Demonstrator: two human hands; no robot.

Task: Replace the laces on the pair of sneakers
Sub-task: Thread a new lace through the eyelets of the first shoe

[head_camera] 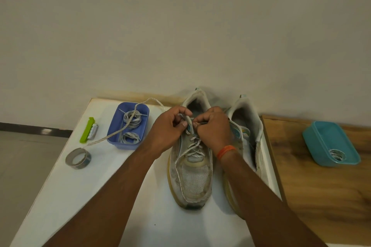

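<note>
Two worn white sneakers stand side by side on the white table (80,196), toes toward me. The left sneaker (191,178) carries a white speckled lace (193,146) crossed through its lower eyelets. My left hand (170,128) pinches the sneaker's tongue and lace near the top eyelets. My right hand (213,128), an orange band on its wrist, pinches the lace end at the same spot. One long lace end (112,134) trails left over the blue tray. The right sneaker (249,126) is partly hidden behind my right forearm and shows no lace.
A blue tray (112,126) with coiled laces sits left of the sneakers. Beside it lie a green clip (86,130), a battery (93,131) and a tape roll (78,158). A teal tray (313,138) holding a coiled lace rests on the wooden surface (321,186) at right.
</note>
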